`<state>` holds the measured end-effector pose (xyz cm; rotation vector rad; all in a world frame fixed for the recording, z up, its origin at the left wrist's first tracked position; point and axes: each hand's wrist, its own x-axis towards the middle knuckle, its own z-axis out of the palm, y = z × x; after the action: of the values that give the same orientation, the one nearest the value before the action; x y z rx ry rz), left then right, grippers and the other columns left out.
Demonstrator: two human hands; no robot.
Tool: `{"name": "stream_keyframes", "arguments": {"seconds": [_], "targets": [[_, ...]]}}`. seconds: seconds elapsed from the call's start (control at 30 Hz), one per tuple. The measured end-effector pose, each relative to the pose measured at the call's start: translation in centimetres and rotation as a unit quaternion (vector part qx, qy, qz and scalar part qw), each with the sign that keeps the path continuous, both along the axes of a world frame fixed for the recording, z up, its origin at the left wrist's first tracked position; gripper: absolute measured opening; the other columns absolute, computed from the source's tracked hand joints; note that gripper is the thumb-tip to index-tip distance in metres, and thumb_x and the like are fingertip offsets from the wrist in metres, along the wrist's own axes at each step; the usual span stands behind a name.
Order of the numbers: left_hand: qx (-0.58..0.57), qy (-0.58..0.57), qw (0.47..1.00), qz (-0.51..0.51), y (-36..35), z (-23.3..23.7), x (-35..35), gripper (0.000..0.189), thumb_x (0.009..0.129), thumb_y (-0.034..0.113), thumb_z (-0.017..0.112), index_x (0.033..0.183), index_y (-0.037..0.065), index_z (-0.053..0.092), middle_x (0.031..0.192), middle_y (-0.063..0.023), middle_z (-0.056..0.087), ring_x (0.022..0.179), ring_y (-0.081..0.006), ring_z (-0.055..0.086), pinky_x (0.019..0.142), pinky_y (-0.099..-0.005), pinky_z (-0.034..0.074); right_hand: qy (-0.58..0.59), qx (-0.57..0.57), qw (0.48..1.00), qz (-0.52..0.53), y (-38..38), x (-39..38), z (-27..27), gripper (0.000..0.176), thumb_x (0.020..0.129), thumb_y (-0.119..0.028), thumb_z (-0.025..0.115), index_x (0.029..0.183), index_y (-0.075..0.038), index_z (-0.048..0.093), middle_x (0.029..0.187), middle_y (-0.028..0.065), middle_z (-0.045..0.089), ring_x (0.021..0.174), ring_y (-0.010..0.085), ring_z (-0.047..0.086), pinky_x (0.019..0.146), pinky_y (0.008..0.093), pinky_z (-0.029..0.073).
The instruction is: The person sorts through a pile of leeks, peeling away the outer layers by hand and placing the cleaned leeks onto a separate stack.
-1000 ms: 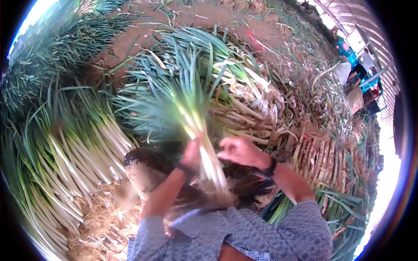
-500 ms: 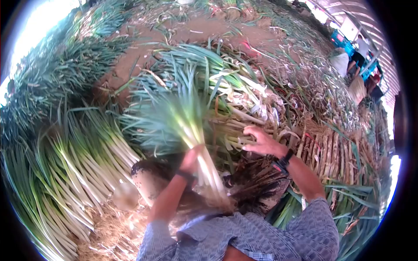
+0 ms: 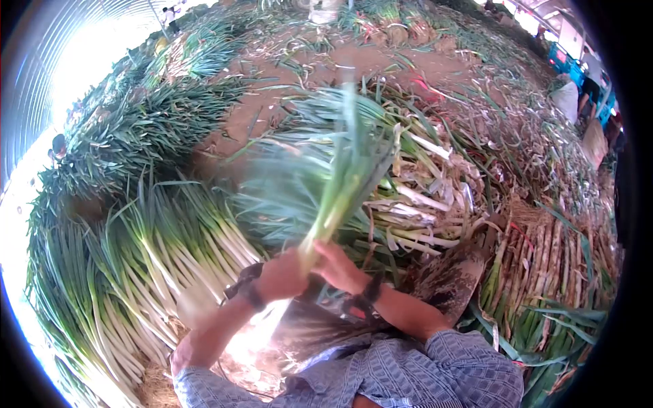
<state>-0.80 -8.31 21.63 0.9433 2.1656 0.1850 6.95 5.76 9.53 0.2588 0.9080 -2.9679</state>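
Head view. The left hand [image 3: 280, 275] and right hand [image 3: 340, 267] meet at centre, fingers of both clenched around the pale lower stalks of a bunch of green onions [image 3: 343, 180]. The bunch is held upright above the lap, gripped where it is narrowest and firmest, so the blurred leaves fan free above. Left of it lie stacked green onions [image 3: 160, 255], stalks parallel, apparently sorted; right, a heap of loose stalks and trimmings [image 3: 425, 204] on the earth floor [image 3: 272, 112].

Stacked leeks [image 3: 170, 251] flank bare dirt floor [image 3: 371, 61].
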Motion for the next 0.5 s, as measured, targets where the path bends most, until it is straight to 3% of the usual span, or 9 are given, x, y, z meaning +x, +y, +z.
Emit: {"name": "stream_keyframes", "arguments": {"seconds": [0.03,0.13,0.2,0.27,0.33,0.4,0.5], "targets": [[0.039,0.123,0.991,-0.041,-1.4,-1.8,1.0,0.084,0.08,0.031,0.073,0.133,-0.02,0.032,0.095,-0.0249,0.066,0.074,-0.0392,0.07,0.065,-0.0482,0.058,0.011,-0.017,1.0,-0.002,-0.7,0.1,-1.2,0.039,0.099,-0.032,0.061,0.123,-0.004,0.049,0.114,0.0095,0.06,0.112,0.0219,0.061,0.102,0.044,0.052],[0.012,0.148,0.987,-0.061,-2.6,-3.7,4.3,0.093,0.077,0.035,0.078,0.138,-0.015,0.028,0.107,-0.028,0.061,0.086,-0.0388,0.069,0.07,-0.0485,0.058,-0.077,-0.082,0.99,-0.08,-2.5,1.9,-3.4,0.038,0.099,-0.028,0.061,0.124,-0.004,0.049,0.113,0.0106,0.061,0.109,0.024,0.062,0.098,0.0405,0.052],[0.064,0.082,0.994,-0.02,-3.0,-5.1,5.8,0.102,0.074,0.04,0.082,0.142,-0.01,0.025,0.111,-0.0273,0.057,0.095,-0.0409,0.066,0.077,-0.0492,0.057,-0.085,-0.157,0.981,-0.072,-1.6,4.2,-4.1,0.039,0.098,-0.028,0.062,0.125,-0.004,0.049,0.115,0.0113,0.062,0.11,0.0246,0.061,0.098,0.0397,0.05],[0.139,-0.021,0.989,0.036,-2.5,-4.0,7.6,0.104,0.072,0.042,0.083,0.143,-0.007,0.025,0.11,-0.0257,0.057,0.096,-0.0419,0.065,0.081,-0.0498,0.057,-0.087,-0.085,0.99,-0.071,-1.3,5.6,-7.2,0.041,0.096,-0.027,0.061,0.127,-0.002,0.05,0.119,0.0121,0.062,0.11,0.0251,0.061,0.1,0.0404,0.048],[0.193,-0.065,0.977,0.069,-3.3,-6.8,9.0,0.102,0.072,0.046,0.084,0.143,-0.001,0.027,0.118,-0.0283,0.057,0.101,-0.0434,0.065,0.088,-0.0466,0.056,-0.098,-0.186,0.977,-0.041,0.2,7.1,-4.3,0.041,0.096,-0.025,0.06,0.127,-0.001,0.05,0.122,0.0128,0.061,0.11,0.0257,0.062,0.102,0.0413,0.046],[0.222,-0.118,0.959,0.133,-3.4,-7.5,10.1,0.101,0.073,0.048,0.084,0.143,0.002,0.028,0.122,-0.0293,0.057,0.104,-0.0424,0.065,0.089,-0.0448,0.055,-0.08,-0.158,0.983,-0.047,0.7,7.7,-5.5,0.04,0.094,-0.023,0.061,0.127,-0.001,0.052,0.119,0.0129,0.063,0.107,0.0259,0.063,0.1,0.0413,0.048],[0.159,-0.135,0.965,0.159,-3.4,-7.9,10.8,0.101,0.075,0.05,0.083,0.143,-0.001,0.027,0.119,-0.0269,0.062,0.106,-0.0377,0.067,0.089,-0.0426,0.054,-0.101,-0.152,0.982,-0.047,0.8,7.7,-3.3,0.042,0.094,-0.024,0.061,0.127,0.0,0.056,0.118,0.0149,0.066,0.109,0.0275,0.063,0.101,0.0424,0.047]]}}
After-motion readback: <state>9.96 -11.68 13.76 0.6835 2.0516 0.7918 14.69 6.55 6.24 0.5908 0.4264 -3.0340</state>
